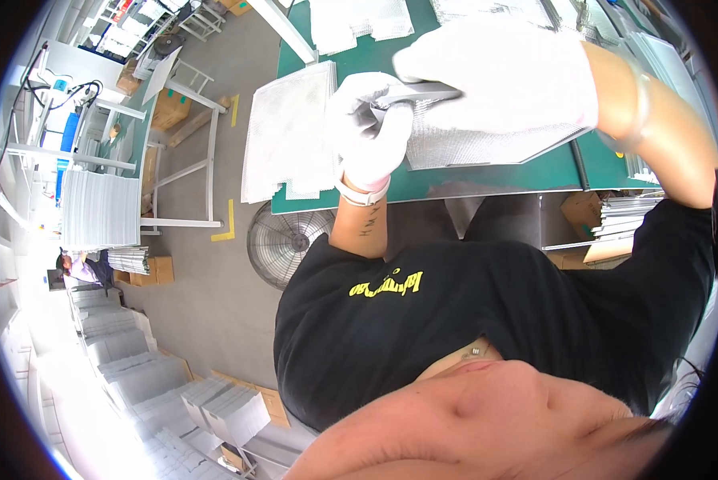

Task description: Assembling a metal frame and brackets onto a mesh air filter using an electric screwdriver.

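Observation:
In a white glove, my left hand [371,132] is closed around a grey, flat, tapered tool [424,92] whose tip points right. My right hand [507,76], also gloved in white, rests over a silvery mesh-textured sheet [475,148] at the front of the green-topped table [503,178]. Its visible fingertip is stretched out to the left, just above the tool; glare washes out the other fingers. Left of my left hand lies a stack of pale silvery sheets [289,132], jutting past the table's left edge.
More pale sheets [359,22] lie at the table's far side. A dark bar [578,164] lies near its front edge. Below the table stand a round floor fan [295,240] and a cardboard box [580,214]. At left are a white-framed bench [179,222] and several stacked panels [99,210].

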`<state>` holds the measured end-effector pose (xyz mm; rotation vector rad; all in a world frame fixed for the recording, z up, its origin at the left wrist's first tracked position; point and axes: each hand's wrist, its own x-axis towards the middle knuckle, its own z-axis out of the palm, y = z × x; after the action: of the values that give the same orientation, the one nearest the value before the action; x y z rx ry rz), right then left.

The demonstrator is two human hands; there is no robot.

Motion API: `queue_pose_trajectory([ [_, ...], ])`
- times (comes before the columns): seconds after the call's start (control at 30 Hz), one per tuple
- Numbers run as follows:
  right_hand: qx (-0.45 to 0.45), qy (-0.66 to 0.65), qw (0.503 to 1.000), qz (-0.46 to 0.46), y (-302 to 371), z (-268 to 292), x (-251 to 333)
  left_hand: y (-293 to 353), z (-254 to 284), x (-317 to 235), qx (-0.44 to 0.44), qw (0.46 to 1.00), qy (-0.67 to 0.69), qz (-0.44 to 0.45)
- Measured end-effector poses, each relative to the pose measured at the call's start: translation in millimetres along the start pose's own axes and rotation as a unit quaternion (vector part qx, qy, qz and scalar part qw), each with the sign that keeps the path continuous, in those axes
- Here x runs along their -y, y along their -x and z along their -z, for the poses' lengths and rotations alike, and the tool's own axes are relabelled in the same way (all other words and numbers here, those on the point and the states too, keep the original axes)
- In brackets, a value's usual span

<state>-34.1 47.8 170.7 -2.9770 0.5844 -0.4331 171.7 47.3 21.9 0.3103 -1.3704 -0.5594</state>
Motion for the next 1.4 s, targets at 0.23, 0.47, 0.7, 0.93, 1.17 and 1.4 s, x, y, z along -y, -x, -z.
queue_pose_trajectory([
  [0.23,-0.057,0.324,0.939,0.104,64,-6,-1,6,-5,19,0.015,0.999,0.003,-0.044],
  [0.47,-0.079,0.240,0.967,0.014,57,-22,-17,-4,1,18,-0.022,0.993,-0.059,-0.103],
  [0.7,-0.084,0.242,0.963,0.077,58,-16,-26,-7,5,12,0.006,0.999,0.037,0.025],
  [0.93,-0.060,0.216,0.973,0.054,57,-17,-25,-13,8,20,0.049,0.998,-0.046,-0.020],
  [1.17,-0.129,0.284,0.950,-0.002,61,5,-3,-10,12,21,0.109,0.982,-0.134,-0.081],
  [1.4,-0.320,0.275,0.839,-0.345,222,-106,-72,-22,9,34,0.022,0.906,-0.417,-0.070],
])
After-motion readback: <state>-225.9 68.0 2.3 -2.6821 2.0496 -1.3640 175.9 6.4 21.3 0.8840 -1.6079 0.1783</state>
